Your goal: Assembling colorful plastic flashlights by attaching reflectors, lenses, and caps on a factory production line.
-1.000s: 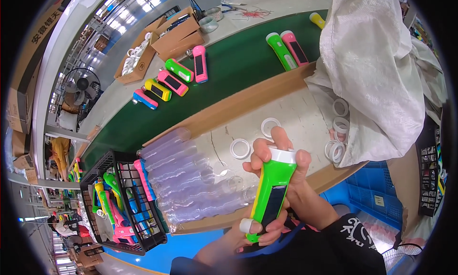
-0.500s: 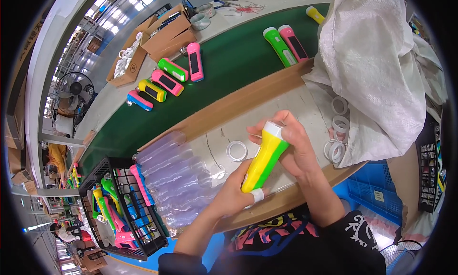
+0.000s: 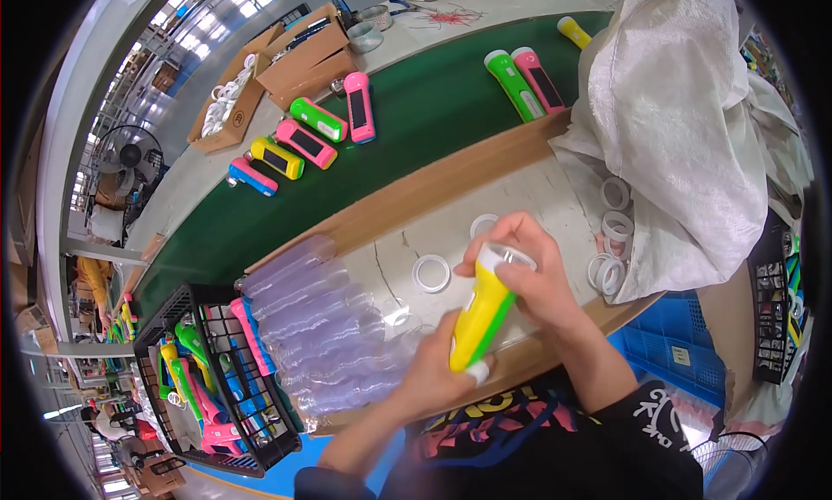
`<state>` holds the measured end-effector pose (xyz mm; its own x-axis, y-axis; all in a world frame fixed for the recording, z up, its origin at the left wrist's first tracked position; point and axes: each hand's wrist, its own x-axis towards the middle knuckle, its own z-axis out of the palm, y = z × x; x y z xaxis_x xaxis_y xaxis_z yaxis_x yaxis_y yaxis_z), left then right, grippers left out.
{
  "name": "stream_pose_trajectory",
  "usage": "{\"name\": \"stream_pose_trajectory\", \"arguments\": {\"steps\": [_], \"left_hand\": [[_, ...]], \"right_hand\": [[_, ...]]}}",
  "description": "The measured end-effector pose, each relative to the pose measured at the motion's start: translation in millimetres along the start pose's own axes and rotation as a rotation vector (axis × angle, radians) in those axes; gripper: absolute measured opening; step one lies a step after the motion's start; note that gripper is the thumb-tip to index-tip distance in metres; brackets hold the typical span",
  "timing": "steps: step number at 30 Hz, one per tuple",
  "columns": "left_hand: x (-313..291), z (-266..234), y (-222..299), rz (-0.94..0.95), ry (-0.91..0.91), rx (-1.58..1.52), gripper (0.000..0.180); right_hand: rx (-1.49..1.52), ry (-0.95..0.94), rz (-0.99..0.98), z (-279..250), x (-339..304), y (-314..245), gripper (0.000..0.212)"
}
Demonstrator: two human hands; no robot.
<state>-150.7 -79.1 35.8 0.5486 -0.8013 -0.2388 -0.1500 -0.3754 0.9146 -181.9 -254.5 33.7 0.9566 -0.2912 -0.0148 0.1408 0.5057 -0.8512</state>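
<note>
A yellow and green flashlight (image 3: 478,318) with a white collar round its head is held up over the box tray. My left hand (image 3: 426,368) is wrapped round its lower body, a white wrap showing on one finger. Up at the head, my right hand (image 3: 544,279) grips the white collar, thumb on its rim and fingers round the far side. A white ring (image 3: 416,275) lies flat on the tray floor left of the flashlight. Another ring (image 3: 477,225) shows partly behind my right fingers. A clear disc (image 3: 396,314) lies nearer the left hand.
Stacked clear plastic pieces (image 3: 316,327) fill the cardboard tray's left end. A black basket (image 3: 195,327) of flashlights stands left. On the green belt (image 3: 416,110) lie several coloured flashlights. A white woven sack (image 3: 685,145) drapes over the right end, beside several white rings (image 3: 615,225).
The flashlight has come down slightly and its head has tipped toward me, showing the open rim. My right hand has shifted with it, and a ring behind it has come into view.
</note>
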Motion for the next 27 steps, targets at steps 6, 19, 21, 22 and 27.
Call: {"name": "stream_pose_trajectory", "arguments": {"steps": [6, 19, 21, 22, 27], "left_hand": [[16, -5, -15, -0.033, 0.038, 0.088, 0.064], [138, -117, -6, 0.283, 0.302, 0.521, 0.06], [170, -141, -12, 0.14, 0.463, 0.434, 0.041], [181, -165, -37, 0.207, 0.595, 0.632, 0.033], [178, -186, -53, 0.104, 0.41, 0.814, 0.018]], "right_hand": [[0.082, 0.167, 0.052, -3, 12, 12, 0.025], [-1.447, -0.142, -0.354, 2, 14, 50, 0.042], [-1.501, -0.304, -0.369, 10, 19, 58, 0.046], [-1.464, -0.327, -0.395, 13, 21, 67, 0.048], [-1.366, -0.289, -0.429, -5, 30, 80, 0.047]]}}
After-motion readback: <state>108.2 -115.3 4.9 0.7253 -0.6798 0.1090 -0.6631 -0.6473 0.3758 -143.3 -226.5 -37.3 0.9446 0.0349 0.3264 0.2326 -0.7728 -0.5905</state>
